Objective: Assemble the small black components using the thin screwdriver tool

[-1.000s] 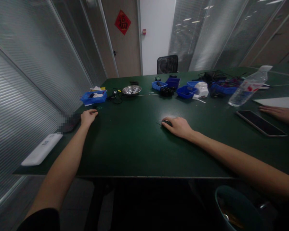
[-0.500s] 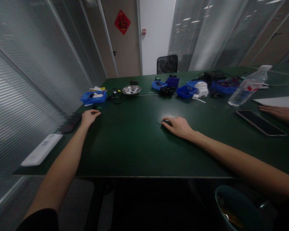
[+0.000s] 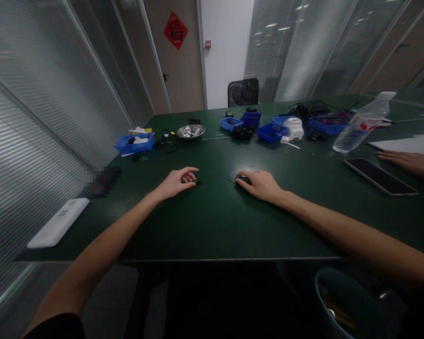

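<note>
My left hand (image 3: 176,183) is above the middle of the green table (image 3: 212,221), its fingers curled. Between thumb and fingers it has a small dark green piece (image 3: 197,181), too small to name. Just to the right, my right hand (image 3: 261,184) rests low over the tabletop, closed around a small dark object (image 3: 245,180). Two thin metal prongs (image 3: 231,179) stick out from it toward the left hand. A gap separates the two hands.
Along the back are a blue tray (image 3: 136,145), a metal bowl (image 3: 191,133) and a blue bin (image 3: 271,133). On the right are a water bottle (image 3: 363,123), a phone (image 3: 379,176) and another person's hand (image 3: 410,161). A white box (image 3: 58,223) lies at left.
My left hand has moved right from the table's left side toward my right hand, and the small dark green piece now shows in it. My right hand has stayed nearly still.
</note>
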The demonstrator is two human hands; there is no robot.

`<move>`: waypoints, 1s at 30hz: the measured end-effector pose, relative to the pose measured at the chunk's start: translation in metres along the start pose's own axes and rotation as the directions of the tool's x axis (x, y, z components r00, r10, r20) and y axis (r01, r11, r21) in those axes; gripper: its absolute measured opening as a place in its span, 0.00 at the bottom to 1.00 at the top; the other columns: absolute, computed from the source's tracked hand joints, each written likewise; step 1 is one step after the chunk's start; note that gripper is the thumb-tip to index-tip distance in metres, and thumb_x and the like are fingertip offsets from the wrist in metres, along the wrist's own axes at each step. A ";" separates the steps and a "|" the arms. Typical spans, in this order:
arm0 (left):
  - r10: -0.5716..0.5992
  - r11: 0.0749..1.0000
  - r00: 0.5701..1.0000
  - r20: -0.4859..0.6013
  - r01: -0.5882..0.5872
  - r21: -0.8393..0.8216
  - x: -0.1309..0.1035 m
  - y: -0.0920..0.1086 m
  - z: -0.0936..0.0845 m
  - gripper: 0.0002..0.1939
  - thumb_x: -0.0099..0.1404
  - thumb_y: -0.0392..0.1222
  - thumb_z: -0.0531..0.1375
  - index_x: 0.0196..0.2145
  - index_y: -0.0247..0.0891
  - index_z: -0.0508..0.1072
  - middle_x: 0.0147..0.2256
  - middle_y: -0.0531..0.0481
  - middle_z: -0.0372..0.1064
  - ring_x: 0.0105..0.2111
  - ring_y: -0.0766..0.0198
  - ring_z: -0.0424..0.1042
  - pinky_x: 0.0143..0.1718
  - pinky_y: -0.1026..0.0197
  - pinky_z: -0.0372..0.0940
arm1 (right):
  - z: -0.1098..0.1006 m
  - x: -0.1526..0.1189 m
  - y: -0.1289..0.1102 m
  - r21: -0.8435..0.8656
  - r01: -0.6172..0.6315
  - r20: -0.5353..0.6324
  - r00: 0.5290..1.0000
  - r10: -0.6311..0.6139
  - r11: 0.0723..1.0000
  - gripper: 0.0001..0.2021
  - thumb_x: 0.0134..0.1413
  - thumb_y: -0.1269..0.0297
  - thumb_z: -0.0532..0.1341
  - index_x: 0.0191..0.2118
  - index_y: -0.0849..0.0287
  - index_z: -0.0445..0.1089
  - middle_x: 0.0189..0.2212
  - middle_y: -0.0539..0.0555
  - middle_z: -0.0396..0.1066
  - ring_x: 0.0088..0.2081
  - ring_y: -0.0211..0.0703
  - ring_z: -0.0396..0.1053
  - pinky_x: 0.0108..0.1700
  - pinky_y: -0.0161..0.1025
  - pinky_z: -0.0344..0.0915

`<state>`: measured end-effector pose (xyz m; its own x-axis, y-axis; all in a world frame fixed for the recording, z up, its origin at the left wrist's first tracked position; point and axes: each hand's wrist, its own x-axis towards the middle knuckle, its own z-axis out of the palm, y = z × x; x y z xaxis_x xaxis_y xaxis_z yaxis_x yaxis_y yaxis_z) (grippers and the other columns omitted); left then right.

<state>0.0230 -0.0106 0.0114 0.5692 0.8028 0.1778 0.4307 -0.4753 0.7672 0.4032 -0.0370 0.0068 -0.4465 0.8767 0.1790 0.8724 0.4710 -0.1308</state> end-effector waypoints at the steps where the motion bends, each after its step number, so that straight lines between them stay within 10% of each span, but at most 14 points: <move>1: 0.034 0.999 0.999 0.040 -0.033 -0.014 0.000 0.011 0.010 0.29 0.69 0.46 0.67 0.65 0.41 0.70 0.48 0.45 0.77 0.45 0.58 0.77 0.50 0.51 0.72 | 0.000 0.000 0.000 -0.003 0.011 -0.005 1.000 -0.011 1.000 0.25 0.75 0.45 0.50 0.60 0.53 0.75 0.35 0.57 0.81 0.34 0.48 0.75 0.35 0.40 0.61; 8: 0.158 0.987 0.960 0.229 -0.144 -0.075 -0.008 0.054 0.046 0.29 0.71 0.44 0.66 0.67 0.43 0.67 0.50 0.45 0.77 0.46 0.60 0.76 0.50 0.54 0.69 | -0.003 -0.006 -0.006 0.056 0.190 -0.007 0.982 -0.190 0.980 0.26 0.76 0.45 0.50 0.61 0.55 0.75 0.32 0.55 0.80 0.29 0.44 0.73 0.36 0.39 0.60; 19: 0.222 0.964 0.949 0.222 -0.248 0.098 -0.006 0.045 0.046 0.12 0.71 0.49 0.66 0.45 0.39 0.79 0.41 0.46 0.72 0.42 0.58 0.70 0.44 0.56 0.65 | -0.012 -0.018 -0.024 0.229 0.450 0.028 0.884 -0.468 0.863 0.25 0.76 0.47 0.52 0.58 0.58 0.77 0.34 0.56 0.81 0.29 0.41 0.74 0.35 0.38 0.62; 30: 0.240 0.954 0.943 0.230 -0.273 0.125 -0.005 0.045 0.047 0.11 0.72 0.49 0.65 0.44 0.38 0.78 0.39 0.47 0.71 0.41 0.58 0.69 0.43 0.57 0.63 | -0.010 -0.021 -0.031 0.228 0.471 0.025 0.872 -0.489 0.852 0.24 0.76 0.48 0.52 0.59 0.59 0.76 0.31 0.55 0.80 0.26 0.40 0.72 0.33 0.38 0.61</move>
<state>0.0720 -0.0531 0.0159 0.8012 0.5603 0.2103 0.3429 -0.7178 0.6060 0.3876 -0.0708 0.0169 -0.8210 0.5365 0.1952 0.4876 0.8368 -0.2492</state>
